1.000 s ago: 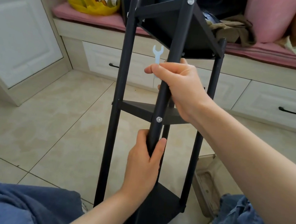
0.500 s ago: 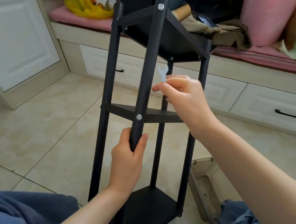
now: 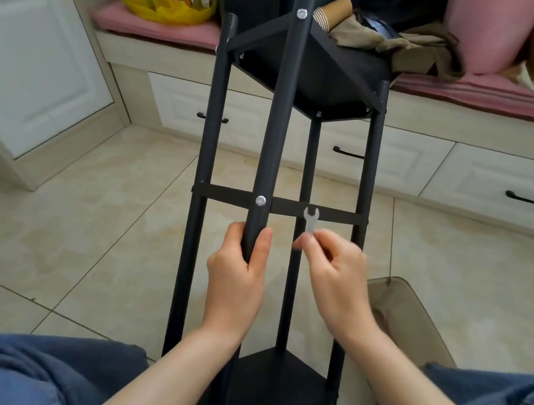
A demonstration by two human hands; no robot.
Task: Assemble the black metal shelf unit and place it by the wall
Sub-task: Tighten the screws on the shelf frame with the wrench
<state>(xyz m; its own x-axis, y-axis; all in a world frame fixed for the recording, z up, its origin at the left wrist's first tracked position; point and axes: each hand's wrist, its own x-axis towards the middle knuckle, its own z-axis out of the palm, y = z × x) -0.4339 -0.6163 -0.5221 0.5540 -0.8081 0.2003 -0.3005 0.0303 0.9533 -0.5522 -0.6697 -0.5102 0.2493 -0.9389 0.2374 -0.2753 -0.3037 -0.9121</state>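
Head view: left hand (image 3: 237, 274) grips shelf post (image 3: 280, 117); right hand (image 3: 334, 275) pinches wrench (image 3: 310, 219).

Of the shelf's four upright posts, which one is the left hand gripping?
The front post, nearest the camera, carrying two silver bolts. The left hand wraps it just under the lower one; the other three stand untouched.
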